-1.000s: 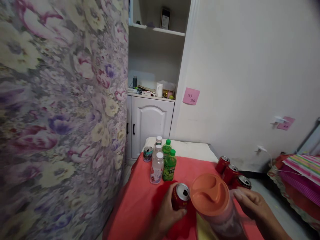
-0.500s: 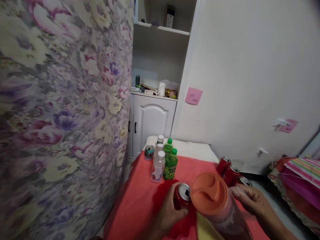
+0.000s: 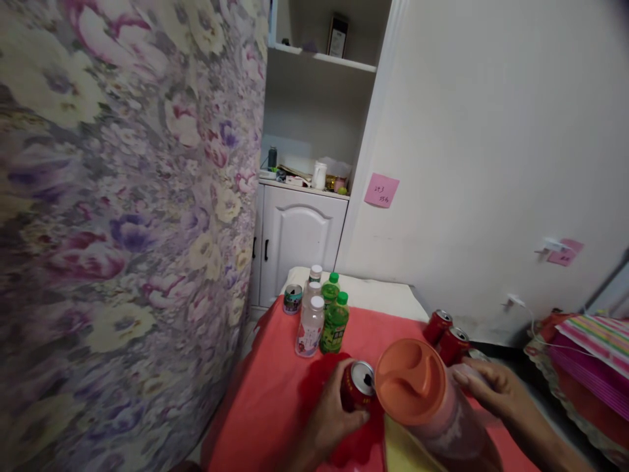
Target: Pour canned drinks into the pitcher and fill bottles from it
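Observation:
My left hand (image 3: 329, 416) is wrapped round a red drink can (image 3: 358, 387), whose opened top faces up. Right beside the can, a clear pitcher (image 3: 459, 429) with an orange lid (image 3: 411, 381) leans toward it, dark reddish liquid inside. My right hand (image 3: 494, 387) is closed at the pitcher's right side, where its handle is. Whether liquid leaves the spout cannot be made out. Below the can lies a darker red, glossy plate or mat (image 3: 314, 379), partly covered by my left hand. A yellow cloth (image 3: 405, 446) shows under the pitcher.
Clear white-capped bottles (image 3: 309, 331) and green-capped bottles (image 3: 335, 328) stand on the red-covered table (image 3: 255, 393), with a small teal can (image 3: 293, 299) behind. Red cans (image 3: 451, 344) stand at the right edge. A floral curtain (image 3: 137, 229) hangs left; a white cabinet (image 3: 304, 242) is behind.
My right hand has shifted up slightly and now covers more of the nearest can at the right edge. The held can and the pitcher stay almost in place.

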A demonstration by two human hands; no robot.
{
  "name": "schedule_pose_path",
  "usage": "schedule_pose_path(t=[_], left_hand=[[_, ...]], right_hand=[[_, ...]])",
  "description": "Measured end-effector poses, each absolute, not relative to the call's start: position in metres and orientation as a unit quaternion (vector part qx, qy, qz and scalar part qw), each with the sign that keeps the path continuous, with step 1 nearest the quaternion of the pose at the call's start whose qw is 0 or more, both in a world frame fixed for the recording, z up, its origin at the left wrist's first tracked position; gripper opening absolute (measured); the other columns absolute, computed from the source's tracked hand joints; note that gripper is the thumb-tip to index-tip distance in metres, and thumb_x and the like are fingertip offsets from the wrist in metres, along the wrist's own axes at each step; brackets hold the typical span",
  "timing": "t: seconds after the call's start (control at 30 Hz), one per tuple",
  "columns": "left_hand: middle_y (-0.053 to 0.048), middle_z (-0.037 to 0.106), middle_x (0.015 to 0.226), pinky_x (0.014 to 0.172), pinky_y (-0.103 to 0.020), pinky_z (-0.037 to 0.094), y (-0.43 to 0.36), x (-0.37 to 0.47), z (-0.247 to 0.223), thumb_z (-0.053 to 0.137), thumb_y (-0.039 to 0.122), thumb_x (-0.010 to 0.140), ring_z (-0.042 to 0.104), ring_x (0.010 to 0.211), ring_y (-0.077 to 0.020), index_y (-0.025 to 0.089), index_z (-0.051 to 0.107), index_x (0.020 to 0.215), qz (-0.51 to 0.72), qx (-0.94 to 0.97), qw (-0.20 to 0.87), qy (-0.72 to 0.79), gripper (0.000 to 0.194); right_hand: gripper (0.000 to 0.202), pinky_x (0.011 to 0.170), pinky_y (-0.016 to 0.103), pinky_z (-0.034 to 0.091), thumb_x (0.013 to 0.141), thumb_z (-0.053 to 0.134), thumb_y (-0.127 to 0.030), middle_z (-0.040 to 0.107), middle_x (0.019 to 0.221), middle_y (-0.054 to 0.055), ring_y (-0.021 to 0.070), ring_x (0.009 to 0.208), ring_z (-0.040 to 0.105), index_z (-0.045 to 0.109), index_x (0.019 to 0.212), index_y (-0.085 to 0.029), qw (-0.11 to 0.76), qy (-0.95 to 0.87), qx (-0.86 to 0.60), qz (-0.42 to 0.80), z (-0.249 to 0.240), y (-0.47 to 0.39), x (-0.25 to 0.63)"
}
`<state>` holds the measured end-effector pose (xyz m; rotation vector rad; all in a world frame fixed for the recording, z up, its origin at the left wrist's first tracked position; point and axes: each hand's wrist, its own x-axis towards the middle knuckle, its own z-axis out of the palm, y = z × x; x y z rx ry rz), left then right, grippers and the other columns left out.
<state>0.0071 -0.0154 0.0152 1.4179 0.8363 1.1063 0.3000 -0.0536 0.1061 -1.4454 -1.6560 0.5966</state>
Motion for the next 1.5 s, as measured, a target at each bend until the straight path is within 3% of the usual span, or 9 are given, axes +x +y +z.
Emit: schedule_pose_path(t=[0.23, 0.53, 1.27, 1.5], left_hand=[[-0.008, 0.067, 0.127, 0.105, -0.042, 0.046, -0.015, 0.008, 0.011, 0.075, 0.008, 0.060, 0.061, 0.120, -0.0310, 0.024, 0.056, 0.127, 0.478, 0.601, 0.541, 0.344, 0.070], [-0.009, 0.067, 0.126, 0.106, -0.042, 0.046, -0.015, 0.009, 0.013, 0.074, 0.008, 0.060, 0.061, 0.120, -0.0307, 0.023, 0.056, 0.125, 0.476, 0.595, 0.553, 0.337, 0.069], [-0.009, 0.067, 0.127, 0.108, -0.043, 0.045, -0.017, 0.008, 0.018, 0.075, 0.010, 0.059, 0.060, 0.122, -0.0337, 0.024, 0.056, 0.125, 0.480, 0.591, 0.547, 0.349, 0.070], [-0.007, 0.068, 0.127, 0.106, -0.040, 0.047, -0.020, 0.007, 0.022, 0.074, 0.008, 0.061, 0.061, 0.121, -0.0307, 0.025, 0.056, 0.124, 0.473, 0.593, 0.553, 0.345, 0.068]], right_hand=[[0.052, 0.054, 0.027, 0.023, 0.083, 0.059, -0.063, 0.027, 0.063, -0.004, 0.0124, 0.060, 0.027, 0.034, 0.060, -0.023, 0.406, -0.657, -0.564, 0.293, 0.118, -0.053, 0.295], [0.056, 0.053, 0.027, 0.029, 0.076, 0.061, -0.071, 0.034, 0.060, -0.003, 0.0138, 0.059, 0.034, 0.040, 0.058, -0.022, 0.368, -0.658, -0.576, 0.315, 0.134, -0.052, 0.291], [0.054, 0.051, 0.026, 0.028, 0.076, 0.064, -0.066, 0.034, 0.059, -0.003, 0.0129, 0.058, 0.033, 0.042, 0.057, -0.021, 0.395, -0.649, -0.564, 0.322, 0.139, -0.054, 0.287], [0.055, 0.052, 0.027, 0.029, 0.073, 0.066, -0.068, 0.034, 0.058, -0.003, 0.0128, 0.057, 0.033, 0.044, 0.055, -0.021, 0.400, -0.643, -0.569, 0.321, 0.144, -0.055, 0.282]])
